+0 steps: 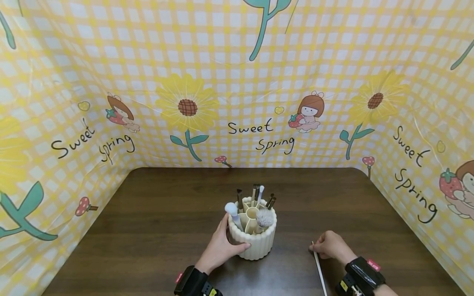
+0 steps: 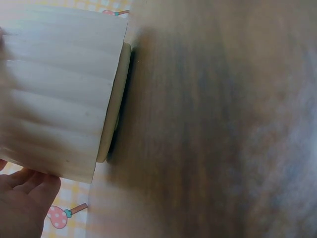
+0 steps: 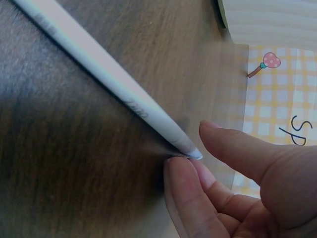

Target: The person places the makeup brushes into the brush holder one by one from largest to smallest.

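Observation:
My left hand (image 1: 221, 250) grips the side of a cream fluted brush holder (image 1: 258, 248), thumb on its front. In the left wrist view, fingers (image 2: 47, 191) rest against the ribbed wall of the holder (image 2: 59, 94). Makeup brushes stand in its compartments, among them a white-headed one (image 1: 231, 209) and a fluffy grey one (image 1: 264, 218). To the right, my right hand (image 1: 331, 246) has its fingers curled at the tip of a slender white tapered stick (image 1: 319, 269). Small lettering marks the stick (image 3: 114, 84); its other end is out of view. The thumb stands slightly apart from the tip.
Under both hands lies a dark brown wooden table (image 1: 166, 205) with rounded far corners. A yellow-checked cloth (image 1: 237, 82) printed with flowers surrounds its back and sides.

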Tool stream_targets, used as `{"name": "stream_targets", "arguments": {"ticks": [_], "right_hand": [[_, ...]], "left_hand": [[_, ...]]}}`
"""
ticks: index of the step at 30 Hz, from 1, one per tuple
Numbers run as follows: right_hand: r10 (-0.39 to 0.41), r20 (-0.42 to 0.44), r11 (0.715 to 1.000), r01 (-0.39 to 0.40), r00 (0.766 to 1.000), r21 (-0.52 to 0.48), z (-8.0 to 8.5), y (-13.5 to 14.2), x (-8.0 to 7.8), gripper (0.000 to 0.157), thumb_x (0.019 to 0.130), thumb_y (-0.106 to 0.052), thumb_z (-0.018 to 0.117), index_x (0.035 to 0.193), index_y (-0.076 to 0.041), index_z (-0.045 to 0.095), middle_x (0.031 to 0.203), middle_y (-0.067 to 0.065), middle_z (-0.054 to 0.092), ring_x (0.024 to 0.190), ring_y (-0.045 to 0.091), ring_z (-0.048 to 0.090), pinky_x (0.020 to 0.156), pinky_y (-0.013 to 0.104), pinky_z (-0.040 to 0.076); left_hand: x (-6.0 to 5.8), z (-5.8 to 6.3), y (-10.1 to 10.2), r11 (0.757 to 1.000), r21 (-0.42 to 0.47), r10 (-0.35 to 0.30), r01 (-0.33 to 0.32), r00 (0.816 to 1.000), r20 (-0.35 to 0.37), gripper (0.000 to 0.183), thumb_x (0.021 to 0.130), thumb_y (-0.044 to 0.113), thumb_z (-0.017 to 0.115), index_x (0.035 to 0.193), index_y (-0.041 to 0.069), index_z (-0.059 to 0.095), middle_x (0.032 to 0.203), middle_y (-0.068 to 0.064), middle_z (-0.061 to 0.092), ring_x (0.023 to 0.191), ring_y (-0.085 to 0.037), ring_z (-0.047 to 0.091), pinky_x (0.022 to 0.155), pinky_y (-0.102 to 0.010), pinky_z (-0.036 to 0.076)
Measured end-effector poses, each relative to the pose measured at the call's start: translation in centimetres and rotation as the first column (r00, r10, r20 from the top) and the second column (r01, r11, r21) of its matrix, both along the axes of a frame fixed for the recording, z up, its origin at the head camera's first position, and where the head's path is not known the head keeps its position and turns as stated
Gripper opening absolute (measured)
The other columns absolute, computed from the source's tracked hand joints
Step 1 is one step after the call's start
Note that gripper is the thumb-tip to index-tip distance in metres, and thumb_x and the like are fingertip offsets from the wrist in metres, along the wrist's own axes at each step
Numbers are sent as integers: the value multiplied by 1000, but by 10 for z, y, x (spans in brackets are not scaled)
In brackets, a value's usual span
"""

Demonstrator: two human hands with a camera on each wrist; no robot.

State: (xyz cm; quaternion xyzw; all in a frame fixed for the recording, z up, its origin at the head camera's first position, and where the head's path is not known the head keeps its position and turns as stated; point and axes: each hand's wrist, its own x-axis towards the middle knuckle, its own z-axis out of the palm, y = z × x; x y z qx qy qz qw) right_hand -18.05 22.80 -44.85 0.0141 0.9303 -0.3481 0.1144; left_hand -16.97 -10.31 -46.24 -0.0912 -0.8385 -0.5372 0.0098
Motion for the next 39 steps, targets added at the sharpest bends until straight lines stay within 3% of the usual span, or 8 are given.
{"name": "stream_targets", "arguments": {"ticks": [10,28,39], "right_hand": [[-99,3,994,99,995,36,7,-11,6,19,72,-11,76,61,0,65,55,1,59,49,12,60,50,25,53],[-90,-34,995,91,995,31,6,-11,4,17,72,-6,72,59,1,64,50,0,57,44,11,59,46,23,52],[-104,-18,993,105,994,45,11,-12,3,21,75,-6,62,54,-3,58,47,-3,52,43,8,53,45,22,48]], "left_hand": [[1,1,0,1000,7,0,0,1000,-6,115,65,43,80,149,1,14,151,-27,25,136,-39,29,108,-58,29],[0,0,0,1000,15,-7,8,1000,-11,115,65,43,80,149,1,13,151,-26,24,136,-38,30,108,-57,30],[-2,-3,0,1000,3,-4,4,1000,-24,116,64,45,80,149,2,14,151,-25,25,136,-38,31,108,-57,31]]}}
